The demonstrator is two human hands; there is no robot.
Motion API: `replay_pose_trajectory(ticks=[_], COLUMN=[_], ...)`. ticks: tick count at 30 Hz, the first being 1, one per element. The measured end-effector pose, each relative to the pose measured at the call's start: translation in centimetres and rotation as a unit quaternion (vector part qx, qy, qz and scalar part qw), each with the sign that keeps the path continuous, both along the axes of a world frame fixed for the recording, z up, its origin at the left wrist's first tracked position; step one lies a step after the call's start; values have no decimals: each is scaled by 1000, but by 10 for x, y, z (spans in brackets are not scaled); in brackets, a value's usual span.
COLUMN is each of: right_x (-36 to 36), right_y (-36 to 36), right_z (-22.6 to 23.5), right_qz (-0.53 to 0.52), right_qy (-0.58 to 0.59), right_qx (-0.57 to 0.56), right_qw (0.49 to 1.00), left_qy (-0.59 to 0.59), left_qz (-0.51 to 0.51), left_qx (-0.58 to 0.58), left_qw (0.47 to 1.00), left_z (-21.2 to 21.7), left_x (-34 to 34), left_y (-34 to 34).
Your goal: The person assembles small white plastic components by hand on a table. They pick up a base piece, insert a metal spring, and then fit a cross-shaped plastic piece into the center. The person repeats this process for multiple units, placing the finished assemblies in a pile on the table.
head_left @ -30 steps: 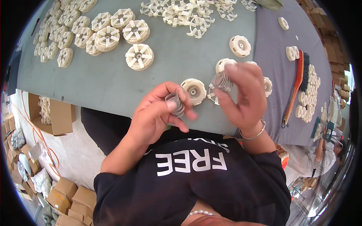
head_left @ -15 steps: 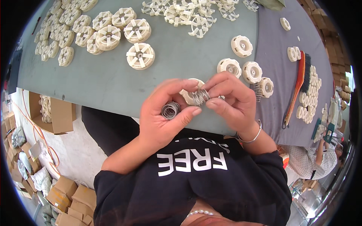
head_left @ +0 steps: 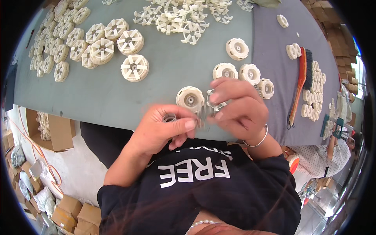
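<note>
My left hand (head_left: 162,127) is closed, its thumb and fingers pinching one end of a wire coil spring (head_left: 202,117), which is smeared by motion. Another coil spring (head_left: 169,117) sits in the crook of the same hand. Across from it, the fingertips of my right hand (head_left: 243,107) close on the spring's other end. Just beyond the hands lies a round cream plastic housing (head_left: 190,98) with an open centre. A thin white clip ring (head_left: 214,100) shows partly behind my right fingers. More round housings (head_left: 237,49) stand past my right hand, one with a spring in it.
Finished-looking discs with white spokes (head_left: 134,68) crowd the table's far left. White clip rings (head_left: 184,17) are heaped at the back. On the right lie a red-handled brush (head_left: 299,86) and small cream parts (head_left: 315,90). A cardboard box (head_left: 60,135) stands below the left edge.
The springs between my hands have come down toward me, uncovering the housing beyond. My left fingers have closed in more, and the view has shifted slightly right.
</note>
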State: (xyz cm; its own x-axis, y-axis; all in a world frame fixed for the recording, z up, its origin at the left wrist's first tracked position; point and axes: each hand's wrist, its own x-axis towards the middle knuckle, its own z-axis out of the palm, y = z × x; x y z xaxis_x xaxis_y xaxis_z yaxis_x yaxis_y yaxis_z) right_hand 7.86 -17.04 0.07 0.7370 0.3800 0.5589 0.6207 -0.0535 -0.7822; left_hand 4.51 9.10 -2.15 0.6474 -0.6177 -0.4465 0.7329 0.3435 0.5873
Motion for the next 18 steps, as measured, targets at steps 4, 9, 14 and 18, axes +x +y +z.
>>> replay_pose_trajectory(ticks=[4,9,14,18], right_x=[21,78,74,3], right_y=[-26,-73,-62,-15], right_z=[19,4,1,20], right_qz=[-227,-279,-275,-50], right_qy=[-18,54,33,127], right_qx=[-66,-368,-356,-205], right_qw=[971,885,893,969], left_qy=[43,-9,-19,-47], left_qz=[38,56,75,27], left_qx=[-4,3,25,81], left_qw=[998,998,997,995], left_z=[0,-14,-15,-8], left_x=[-4,-3,-4,-8], left_y=[-3,-1,-2,-8])
